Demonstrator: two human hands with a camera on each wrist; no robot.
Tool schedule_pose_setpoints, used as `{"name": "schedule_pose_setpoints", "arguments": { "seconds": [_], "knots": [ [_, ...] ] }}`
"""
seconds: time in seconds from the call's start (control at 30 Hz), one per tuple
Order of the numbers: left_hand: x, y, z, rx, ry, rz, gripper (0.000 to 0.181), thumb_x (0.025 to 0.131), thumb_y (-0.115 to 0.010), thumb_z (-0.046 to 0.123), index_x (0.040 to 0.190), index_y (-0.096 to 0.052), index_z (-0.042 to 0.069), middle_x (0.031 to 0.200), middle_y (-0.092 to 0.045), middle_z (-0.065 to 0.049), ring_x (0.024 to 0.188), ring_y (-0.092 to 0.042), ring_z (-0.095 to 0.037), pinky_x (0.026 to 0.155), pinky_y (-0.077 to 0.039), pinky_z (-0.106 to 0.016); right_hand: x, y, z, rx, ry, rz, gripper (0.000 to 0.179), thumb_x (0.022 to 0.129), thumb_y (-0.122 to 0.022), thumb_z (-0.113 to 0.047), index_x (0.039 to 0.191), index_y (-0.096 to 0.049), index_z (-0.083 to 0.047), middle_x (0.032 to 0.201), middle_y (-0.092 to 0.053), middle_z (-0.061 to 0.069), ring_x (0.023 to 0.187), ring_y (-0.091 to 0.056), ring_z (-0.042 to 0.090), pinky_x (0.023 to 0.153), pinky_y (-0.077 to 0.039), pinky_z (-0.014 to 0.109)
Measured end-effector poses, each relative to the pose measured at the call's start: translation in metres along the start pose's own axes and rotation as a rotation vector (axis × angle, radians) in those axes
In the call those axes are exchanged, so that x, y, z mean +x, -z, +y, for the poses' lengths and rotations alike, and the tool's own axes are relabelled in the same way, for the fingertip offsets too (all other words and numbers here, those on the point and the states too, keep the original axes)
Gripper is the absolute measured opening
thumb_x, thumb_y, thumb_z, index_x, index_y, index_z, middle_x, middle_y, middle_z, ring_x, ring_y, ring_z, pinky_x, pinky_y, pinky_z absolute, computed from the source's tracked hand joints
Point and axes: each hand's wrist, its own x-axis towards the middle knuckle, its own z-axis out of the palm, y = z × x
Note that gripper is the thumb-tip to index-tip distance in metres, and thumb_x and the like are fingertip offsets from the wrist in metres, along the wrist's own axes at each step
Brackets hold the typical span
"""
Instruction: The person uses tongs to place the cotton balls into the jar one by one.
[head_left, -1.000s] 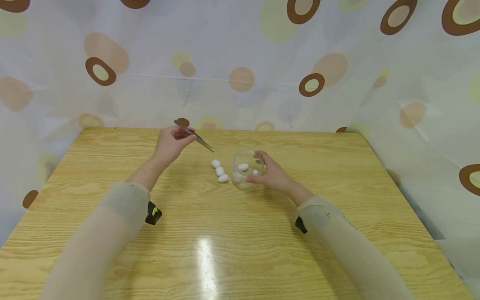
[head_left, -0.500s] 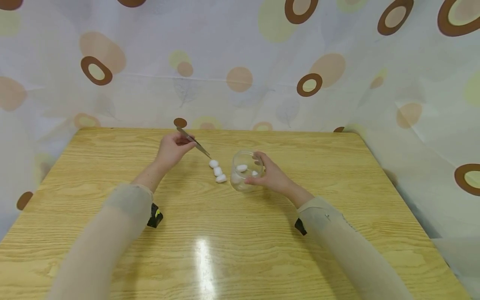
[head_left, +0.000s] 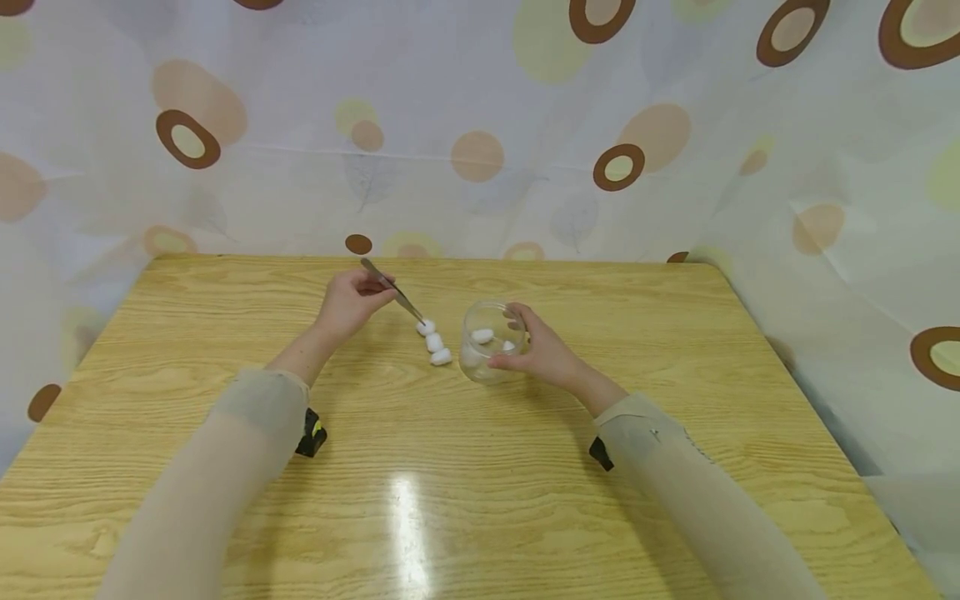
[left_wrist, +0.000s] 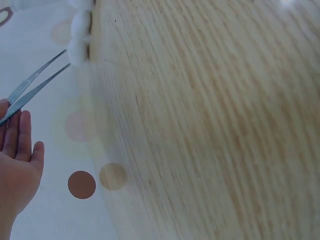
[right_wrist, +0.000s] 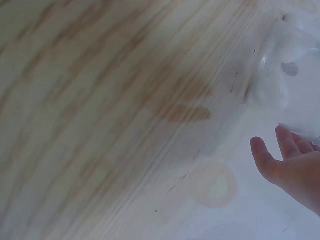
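Observation:
In the head view my left hand point(head_left: 351, 305) pinches a pair of metal tweezers point(head_left: 393, 292), slanting down to the right. Their tips are at the farthest of three white cotton balls point(head_left: 434, 342), which lie in a short row on the table. Seen from the left wrist, the tweezers point(left_wrist: 37, 89) have their two tips apart, right beside the end cotton ball point(left_wrist: 77, 51). My right hand point(head_left: 542, 346) grips a clear round jar point(head_left: 474, 367) from its right side, thumb in front and fingers behind. White cotton balls point(head_left: 482, 336) show inside the jar point(right_wrist: 260, 75).
A wood-grain table point(head_left: 495, 492) carries everything, its far edge meeting a patterned curtain point(head_left: 420, 108). More curtain point(head_left: 862, 275) hangs along the right. The jar stands just right of the cotton row. A dark wrist camera point(head_left: 311, 433) hangs under the left sleeve.
My left hand has come down and slightly toward the row, bringing the tweezer tips from above the table to the farthest cotton ball. My right hand and the jar stay put.

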Motion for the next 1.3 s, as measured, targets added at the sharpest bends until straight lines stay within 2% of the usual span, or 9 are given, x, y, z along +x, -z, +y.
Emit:
{"name": "schedule_pose_setpoints", "arguments": {
  "seconds": [0.43,0.77,1.0,1.3],
  "knots": [
    [0.0,-0.01,-0.001,0.086,-0.034,-0.025,0.028,0.091,-0.061,0.01,0.114,-0.062,-0.005,0.11,-0.064,-0.022,0.103,-0.061,-0.033,0.09,-0.051,-0.042,-0.001,0.001,-0.001,-0.004,-0.006,-0.006,0.094,0.081,-0.074,-0.031,0.149,-0.014,-0.008,0.153,-0.024,0.012,0.14,-0.026,0.031,0.11,-0.03,0.055],
    [0.002,-0.008,-0.004,0.185,-0.044,-0.011,0.026,0.091,-0.061,0.014,0.111,-0.065,-0.002,0.108,-0.065,-0.019,0.102,-0.061,-0.031,0.087,-0.052,-0.042,-0.001,0.0,-0.003,0.0,0.002,-0.01,0.094,0.081,-0.074,-0.03,0.149,-0.014,-0.008,0.153,-0.024,0.013,0.14,-0.026,0.032,0.11,-0.03,0.056],
    [0.002,-0.001,-0.003,0.134,-0.026,0.03,0.024,0.091,-0.061,0.014,0.11,-0.065,-0.001,0.111,-0.065,-0.019,0.105,-0.061,-0.031,0.09,-0.052,-0.041,-0.002,0.0,-0.004,0.008,0.003,-0.013,0.093,0.082,-0.073,-0.028,0.149,-0.013,-0.007,0.153,-0.023,0.013,0.14,-0.025,0.033,0.11,-0.029,0.057],
    [0.003,0.008,0.004,0.066,-0.007,0.046,0.028,0.092,-0.061,0.015,0.113,-0.064,-0.002,0.113,-0.064,-0.021,0.106,-0.06,-0.031,0.092,-0.051,-0.04,-0.002,0.001,-0.002,0.022,-0.006,-0.007,0.094,0.081,-0.074,-0.028,0.149,-0.013,-0.007,0.153,-0.023,0.012,0.14,-0.025,0.032,0.11,-0.03,0.057]
  ]
}}
